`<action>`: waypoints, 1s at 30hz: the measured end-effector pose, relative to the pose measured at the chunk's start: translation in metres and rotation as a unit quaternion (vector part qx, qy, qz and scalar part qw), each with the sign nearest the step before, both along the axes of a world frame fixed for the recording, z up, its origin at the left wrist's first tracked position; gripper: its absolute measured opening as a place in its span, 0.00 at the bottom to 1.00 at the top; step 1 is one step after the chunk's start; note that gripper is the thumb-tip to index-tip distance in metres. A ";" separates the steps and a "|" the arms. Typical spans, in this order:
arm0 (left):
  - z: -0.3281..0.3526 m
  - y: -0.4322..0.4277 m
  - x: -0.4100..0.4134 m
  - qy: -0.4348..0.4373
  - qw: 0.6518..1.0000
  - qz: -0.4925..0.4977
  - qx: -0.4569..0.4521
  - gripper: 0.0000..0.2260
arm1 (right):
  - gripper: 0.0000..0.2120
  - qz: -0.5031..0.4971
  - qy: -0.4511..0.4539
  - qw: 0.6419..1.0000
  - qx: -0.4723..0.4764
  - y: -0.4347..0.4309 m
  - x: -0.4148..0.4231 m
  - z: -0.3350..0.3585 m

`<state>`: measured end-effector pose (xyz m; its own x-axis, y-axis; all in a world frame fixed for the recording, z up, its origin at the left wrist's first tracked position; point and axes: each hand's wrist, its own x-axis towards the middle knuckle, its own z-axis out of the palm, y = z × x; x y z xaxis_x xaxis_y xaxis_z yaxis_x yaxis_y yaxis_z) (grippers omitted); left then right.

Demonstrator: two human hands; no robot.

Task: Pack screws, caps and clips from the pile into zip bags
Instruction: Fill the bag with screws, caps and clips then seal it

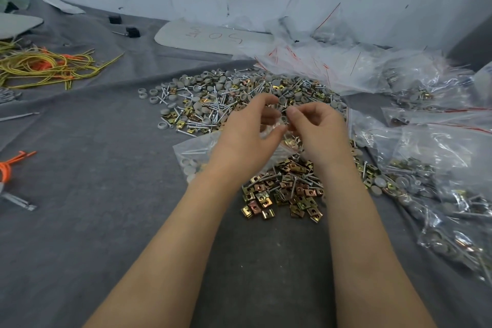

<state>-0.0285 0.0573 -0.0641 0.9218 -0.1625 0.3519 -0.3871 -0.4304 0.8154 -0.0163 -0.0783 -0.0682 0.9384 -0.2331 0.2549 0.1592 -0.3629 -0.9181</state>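
Observation:
A pile of grey caps, silver screws and brass clips (234,96) spreads over the grey cloth at centre. A heap of brass clips (287,194) lies nearer to me, between my forearms. My left hand (247,130) and my right hand (316,125) meet above the pile. Both pinch the top of a clear zip bag (197,157) that holds screws, caps and clips and trails down to the left under my left wrist. The bag's mouth is hidden between my fingers.
Filled zip bags (436,184) are stacked on the right, with empty red-striped bags (332,66) behind the pile. Yellow and orange cords (45,66) lie at far left. A grey card with writing (213,36) leans near the wall. Two black blocks (125,26) sit behind.

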 end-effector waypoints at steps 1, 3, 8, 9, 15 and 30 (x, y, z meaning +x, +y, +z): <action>-0.003 0.001 0.001 -0.005 0.999 0.010 0.040 0.22 | 0.06 -0.051 -0.004 0.998 -0.032 -0.003 0.001 -0.002; -0.009 0.004 0.004 0.014 0.992 0.028 0.123 0.31 | 0.06 -0.117 0.007 0.987 -0.113 -0.007 0.001 -0.004; -0.019 0.014 0.010 0.079 0.962 0.029 0.258 0.50 | 0.27 -0.012 0.074 0.985 -0.156 0.000 -0.004 0.003; -0.019 0.013 0.010 0.081 0.961 0.024 0.263 0.52 | 0.26 0.036 0.070 0.986 -0.146 0.005 -0.006 0.007; 0.001 0.018 0.006 0.029 0.995 0.027 0.088 0.55 | 0.23 0.229 -0.039 0.973 0.007 0.024 -0.020 0.021; 0.032 0.060 -0.001 -0.141 0.934 0.204 -0.256 0.31 | 0.10 0.020 0.231 0.876 -0.424 0.019 -0.004 -0.004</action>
<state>-0.0292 0.1170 -0.0319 0.7293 0.4386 0.5251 -0.5060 -0.1707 0.8455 -0.0201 -0.0590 -0.0726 0.9902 -0.1081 -0.0883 -0.1295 -0.9479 -0.2911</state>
